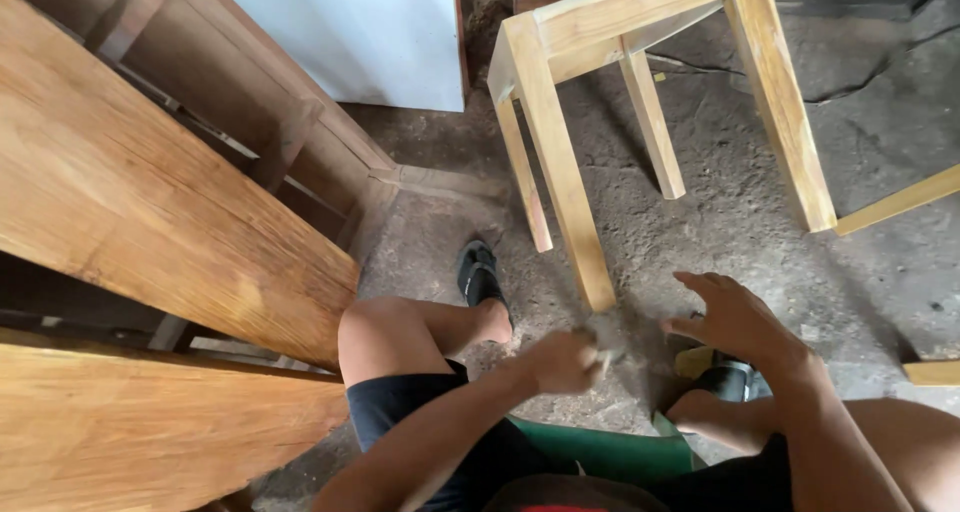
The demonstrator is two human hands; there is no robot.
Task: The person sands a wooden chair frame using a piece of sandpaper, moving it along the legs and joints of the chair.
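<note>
My left hand (565, 360) is clenched on a small grey scrap (608, 344), blurred so I cannot tell what it is, just below the foot of the stool leg (570, 187). My right hand (735, 319) lies to the right of that leg, fingers spread and loose, gripping nothing. Left of the leg are my sandal (478, 274) and slanting planks (150, 202)

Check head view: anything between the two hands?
Only bare dusty floor between left hand and right hand; the pale wooden leg ends just above the gap.
</note>
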